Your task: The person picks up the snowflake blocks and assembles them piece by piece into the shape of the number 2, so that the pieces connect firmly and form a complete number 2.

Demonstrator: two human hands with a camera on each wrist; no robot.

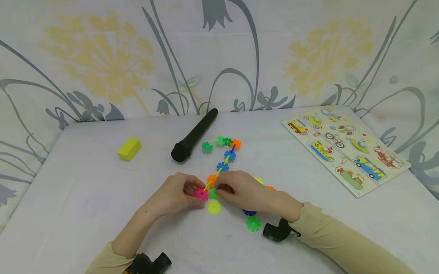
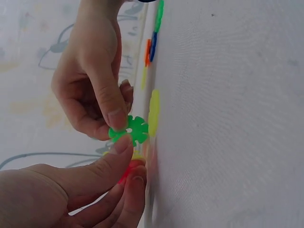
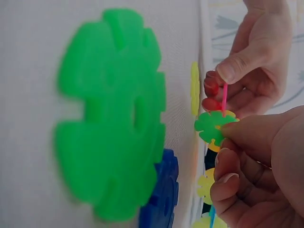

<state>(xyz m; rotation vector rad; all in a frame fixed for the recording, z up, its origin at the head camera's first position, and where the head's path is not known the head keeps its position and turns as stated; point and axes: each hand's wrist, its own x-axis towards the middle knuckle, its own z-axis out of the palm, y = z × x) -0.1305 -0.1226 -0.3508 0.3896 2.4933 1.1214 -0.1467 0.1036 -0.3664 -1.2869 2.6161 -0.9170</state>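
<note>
My left hand (image 1: 174,194) pinches a pink notched plastic disc (image 1: 201,194) between thumb and fingers. A green notched disc (image 3: 207,125) is pinched by my right hand (image 1: 242,189); in the right wrist view the pink disc stands edge-on at its rim. From both hands a chain of linked discs, with blue ones (image 1: 222,166) and an orange one (image 1: 212,179), runs away over the table and bends left at its far end. A loose yellow disc (image 1: 214,207) lies just in front of the hands.
Near my right wrist lie a green disc (image 1: 253,224) and a dark blue disc (image 1: 249,213), with more discs partly hidden behind the hand. Farther back are a black microphone (image 1: 193,137) and a yellow block (image 1: 129,149). A vehicle picture board (image 1: 344,149) lies at the right.
</note>
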